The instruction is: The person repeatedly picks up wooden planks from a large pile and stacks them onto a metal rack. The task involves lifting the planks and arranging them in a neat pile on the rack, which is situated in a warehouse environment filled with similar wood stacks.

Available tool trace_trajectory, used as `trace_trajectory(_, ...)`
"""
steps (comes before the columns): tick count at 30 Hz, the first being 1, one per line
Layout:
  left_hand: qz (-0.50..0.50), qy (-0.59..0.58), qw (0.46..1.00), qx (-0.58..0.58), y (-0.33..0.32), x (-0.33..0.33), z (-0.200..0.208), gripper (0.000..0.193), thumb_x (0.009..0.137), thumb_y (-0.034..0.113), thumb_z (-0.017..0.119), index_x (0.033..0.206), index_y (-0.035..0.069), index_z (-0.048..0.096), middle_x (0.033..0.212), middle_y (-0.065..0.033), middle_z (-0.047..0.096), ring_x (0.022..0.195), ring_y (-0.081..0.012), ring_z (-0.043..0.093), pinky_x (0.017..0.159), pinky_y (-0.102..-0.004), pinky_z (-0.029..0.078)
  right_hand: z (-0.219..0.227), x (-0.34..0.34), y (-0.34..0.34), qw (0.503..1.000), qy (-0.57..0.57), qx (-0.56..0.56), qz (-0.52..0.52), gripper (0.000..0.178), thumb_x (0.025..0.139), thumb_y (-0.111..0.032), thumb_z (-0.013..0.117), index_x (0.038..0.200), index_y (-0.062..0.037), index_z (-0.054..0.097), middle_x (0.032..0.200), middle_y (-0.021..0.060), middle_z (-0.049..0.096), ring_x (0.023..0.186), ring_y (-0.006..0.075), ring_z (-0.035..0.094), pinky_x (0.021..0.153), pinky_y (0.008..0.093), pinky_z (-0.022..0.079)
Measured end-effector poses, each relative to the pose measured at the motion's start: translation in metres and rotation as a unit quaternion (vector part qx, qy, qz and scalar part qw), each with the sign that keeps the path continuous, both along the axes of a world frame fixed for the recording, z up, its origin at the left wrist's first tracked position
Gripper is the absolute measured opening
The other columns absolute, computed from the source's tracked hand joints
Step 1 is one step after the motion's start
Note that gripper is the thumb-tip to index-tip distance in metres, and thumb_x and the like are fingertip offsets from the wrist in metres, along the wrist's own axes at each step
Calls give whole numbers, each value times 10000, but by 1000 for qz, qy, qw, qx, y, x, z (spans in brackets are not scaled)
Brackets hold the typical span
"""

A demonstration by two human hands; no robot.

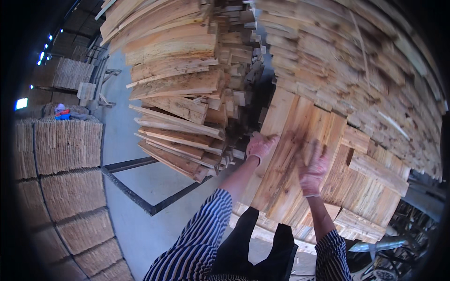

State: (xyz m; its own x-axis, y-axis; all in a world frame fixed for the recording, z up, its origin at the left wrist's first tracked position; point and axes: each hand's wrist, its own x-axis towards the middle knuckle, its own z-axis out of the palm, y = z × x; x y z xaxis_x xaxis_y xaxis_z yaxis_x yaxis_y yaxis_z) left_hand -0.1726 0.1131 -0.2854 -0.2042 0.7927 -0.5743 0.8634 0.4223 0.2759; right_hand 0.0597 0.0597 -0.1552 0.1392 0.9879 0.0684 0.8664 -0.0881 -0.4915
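Several wooden boards (pixel 296 140) lie side by side in front of me, with darker brown grain on the middle ones. At their left edge is my left hand (pixel 261 146), in a thin pinkish glove, its fingers pointing right and partly stretched out. I cannot make out whether it touches the outer board. My right hand (pixel 313 171), gloved the same way, is over the boards with fingers spread and slightly blurred; nothing shows in its grasp. Shorter wood pieces (pixel 378 172) lie to the right of the boards.
A tall pile of loose boards (pixel 173 86) rises at the left, beside a dark metal frame (pixel 152 208) near the floor. Another large stack (pixel 337 51) stands beyond my hands. Bundled board stacks (pixel 70 147) line the far left. Metal machine parts (pixel 389 257) are at lower right.
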Motion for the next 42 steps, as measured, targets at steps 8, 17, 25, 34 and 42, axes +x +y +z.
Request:
trace_trajectory(8, 130, -112, 982, 79, -5, 6, 25, 873, 888, 541, 716, 1548, 107, 343, 1476, -204, 493, 1379, -405, 476, 1118, -523, 418, 82, -226, 155, 968, 79, -9, 239, 1012, 803, -522, 789, 1600, -129, 305, 1610, 289, 303, 1467, 446, 360, 1171, 500, 363)
trace_trajectory(17, 340, -457, 808, 152, -74, -64, 141, 769, 916, 371, 783, 1516, 37, 437, 1537, -151, 501, 1438, -278, 452, 1189, -350, 350, 94, -320, 243, 926, -23, -250, 283, 1395, 585, -516, 948, 1605, -6, 145, 1600, 343, 280, 1481, 416, 362, 1189, 417, 382)
trace_trajectory(25, 527, -644, 501, 239, -67, -167, 205, 866, 873, 703, 685, 1434, 64, 522, 1250, -95, 635, 1118, -238, 609, 1025, -436, 480, 149, -332, 178, 929, -54, -230, 284, 1199, 624, -421, 922, 1544, -59, 244, 1401, 317, 487, 1285, 434, 571, 1069, 453, 497)
trace_trajectory(34, 572, -692, 377, 226, -78, -210, 204, 895, 904, 805, 499, 1459, 103, 505, 1405, -126, 600, 1209, -302, 635, 1025, -472, 528, 171, -333, 87, 811, -189, -220, 508, 1070, 755, -669, 716, 1504, 33, 418, 1432, 353, 519, 1345, 413, 540, 1103, 428, 459)
trace_trajectory(42, 595, -531, 533, 284, -88, -209, 219, 748, 934, 529, 717, 1427, -7, 545, 1335, -96, 634, 1196, -194, 584, 1028, -359, 474, 160, -398, 123, 851, 31, -316, 418, 1222, 735, -806, 691, 1556, 26, 336, 1482, 308, 494, 1347, 428, 535, 1108, 455, 445)
